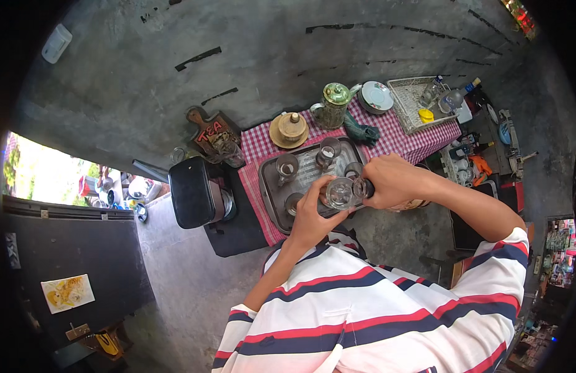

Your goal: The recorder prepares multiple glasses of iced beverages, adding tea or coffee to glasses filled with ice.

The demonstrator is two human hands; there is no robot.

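Note:
Above the front right of a metal tray (269,200), my left hand (313,212) has its fingers around a clear glass cup (340,192). My right hand (390,182) grips a small glass vessel with a dark end (361,188), held against the cup's right side; its contents cannot be made out. On the tray stand several glass cups: one at the back (328,151), one at the left (287,169), one near the front (293,203) and one close behind my hands (354,170).
A red checked cloth (257,140) lies under the tray. Behind stand a lidded wooden pot (292,127), a green patterned jug (333,107), stacked plates (375,97) and a wicker tray (409,126) with bottles. A black-lidded container (192,192) stands at the left.

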